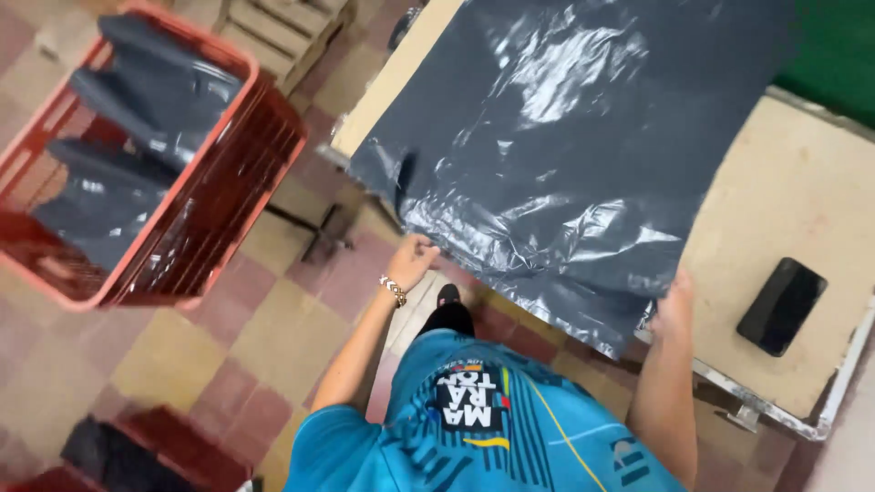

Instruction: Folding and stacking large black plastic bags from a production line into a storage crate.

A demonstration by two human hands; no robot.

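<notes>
A large dark grey plastic bag (565, 137) lies spread over a beige table (793, 210), its near edge hanging off the table's front. My left hand (412, 258) grips that hanging edge at the bag's left corner; a beaded bracelet sits on the wrist. My right hand (674, 305) holds the same edge further right, fingers tucked under the plastic. My teal shirt fills the bottom of the view.
A black phone (781, 305) lies on the table to the right of the bag. A red plastic crate (219, 173) holding grey packed bags stands on the tiled floor at left. A wooden pallet (283, 27) lies beyond it. Another red crate (173, 446) is at bottom left.
</notes>
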